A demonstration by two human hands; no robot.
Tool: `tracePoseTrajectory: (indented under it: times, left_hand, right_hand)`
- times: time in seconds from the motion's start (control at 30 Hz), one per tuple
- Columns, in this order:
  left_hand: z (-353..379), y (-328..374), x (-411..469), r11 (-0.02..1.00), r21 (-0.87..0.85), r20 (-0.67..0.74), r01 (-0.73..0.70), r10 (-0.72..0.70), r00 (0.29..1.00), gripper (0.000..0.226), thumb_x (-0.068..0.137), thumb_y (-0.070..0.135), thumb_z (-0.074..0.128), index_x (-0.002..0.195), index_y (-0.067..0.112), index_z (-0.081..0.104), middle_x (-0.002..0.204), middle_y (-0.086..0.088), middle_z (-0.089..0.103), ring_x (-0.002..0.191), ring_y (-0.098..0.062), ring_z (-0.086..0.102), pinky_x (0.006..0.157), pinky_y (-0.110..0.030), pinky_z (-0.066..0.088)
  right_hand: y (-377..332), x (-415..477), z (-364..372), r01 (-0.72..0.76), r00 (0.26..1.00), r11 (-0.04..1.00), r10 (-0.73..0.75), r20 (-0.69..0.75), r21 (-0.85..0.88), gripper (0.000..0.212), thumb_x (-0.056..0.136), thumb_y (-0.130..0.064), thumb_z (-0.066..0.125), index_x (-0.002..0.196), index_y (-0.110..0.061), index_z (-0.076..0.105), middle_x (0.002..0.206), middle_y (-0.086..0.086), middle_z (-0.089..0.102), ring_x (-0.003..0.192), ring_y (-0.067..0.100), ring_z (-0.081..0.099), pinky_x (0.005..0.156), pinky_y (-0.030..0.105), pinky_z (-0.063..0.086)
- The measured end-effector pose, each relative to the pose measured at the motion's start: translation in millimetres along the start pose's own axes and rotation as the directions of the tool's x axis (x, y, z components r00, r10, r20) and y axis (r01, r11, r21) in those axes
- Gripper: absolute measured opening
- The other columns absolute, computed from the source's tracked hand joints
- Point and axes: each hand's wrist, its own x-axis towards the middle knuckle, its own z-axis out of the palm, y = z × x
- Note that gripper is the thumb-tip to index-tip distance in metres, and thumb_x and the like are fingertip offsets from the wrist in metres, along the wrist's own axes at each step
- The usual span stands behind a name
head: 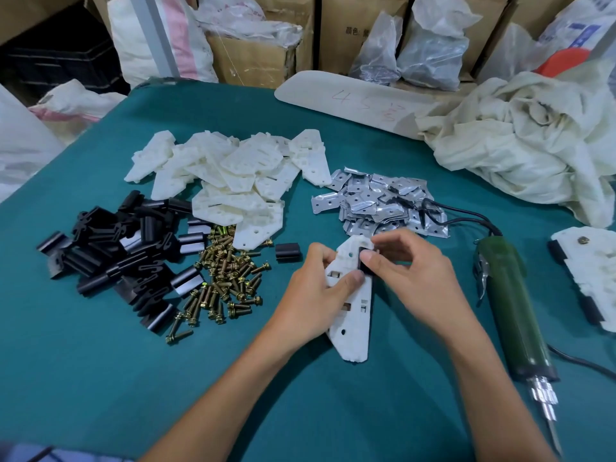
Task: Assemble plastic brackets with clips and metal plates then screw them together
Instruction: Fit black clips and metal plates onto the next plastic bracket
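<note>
Work lay in the middle of the green table (100, 378). The left hand (318, 290) gripped the white bracket (355, 328). The right hand (411, 270) pinched a black clip (364, 271) at its top slot. It looked best to hold the bracket flat and push the clip straight in.

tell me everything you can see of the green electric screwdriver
The green electric screwdriver lies flat on the teal table cover, right of the right hand, untouched. Its long round body looks like dark green plastic, ending in a black collar, a silver chuck and a thin bit pointing at the near edge. A bent metal lever runs along its side near the far end, where a black cord leaves and loops onto the metal plates.
</note>
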Motion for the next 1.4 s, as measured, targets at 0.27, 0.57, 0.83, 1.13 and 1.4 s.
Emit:
tracePoseTrajectory:
  times: [0.27,0.57,0.83,1.13,1.4]
  left_hand:
    - [-2.2,7.6,0.7,0.995,-0.001,0.032,-0.101,0.101,0.994,0.042,0.092,0.034,0.064,0.129,0.017,0.052,0.110,0.005,0.067,0.102,-0.007,0.065,0.087,-0.040,0.054]
    - [-2.6,5.2,0.7,0.997,-0.012,0.047,-0.075,0.075,0.996,0.042,0.095,0.037,0.067,0.128,0.020,0.048,0.117,0.011,0.064,0.105,-0.001,0.062,0.077,-0.014,0.049]
    - [-2.0,2.8,0.5,0.984,-0.178,-0.061,-0.013,0.002,0.998,0.042,0.088,0.047,0.069,0.101,0.016,0.043,0.096,-0.006,0.060,0.076,-0.012,0.061,0.068,-0.036,0.054]
    - [-4.8,3.2,0.4,0.975,-0.218,-0.099,0.035,-0.057,0.993,0.037,0.083,0.062,0.064,0.098,0.034,0.045,0.111,-0.006,0.064,0.080,-0.015,0.062,0.073,-0.040,0.052]
    - [-2.1,-0.5,-2.1,0.979,-0.202,-0.149,0.002,-0.033,0.988,0.033,0.088,0.053,0.066,0.100,0.030,0.046,0.101,0.002,0.067,0.086,-0.012,0.067,0.077,-0.037,0.054]
  right_hand:
    - [-92.5,54.3,59.1,0.473,0.771,0.791,-0.159,0.617,-0.387,0.032,0.088,-0.037,0.078,0.117,-0.031,0.066,0.116,-0.009,0.064,0.105,0.011,0.056,0.082,0.034,0.045]
    - [-93.5,82.6,83.7,0.489,0.759,0.643,0.019,0.651,-0.589,0.029,0.087,-0.019,0.077,0.109,-0.018,0.058,0.103,0.003,0.061,0.077,0.014,0.053,0.052,0.029,0.042]
    - [-52.4,8.3,-13.3,0.108,0.937,0.922,-0.219,0.271,0.373,0.025,0.090,-0.010,0.059,0.103,-0.029,0.070,0.089,0.003,0.069,0.071,0.019,0.070,0.069,0.027,0.058]
    - [21.5,-71.8,-1.7,-0.259,0.963,0.836,0.186,0.194,0.484,0.020,0.098,-0.007,0.063,0.110,-0.020,0.073,0.085,0.015,0.074,0.071,0.021,0.069,0.066,0.028,0.060]
    - [15.9,-69.6,12.4,-0.281,0.960,0.824,0.232,0.160,0.492,0.019,0.098,-0.007,0.064,0.102,-0.023,0.074,0.088,0.011,0.078,0.076,0.018,0.075,0.068,0.022,0.059]
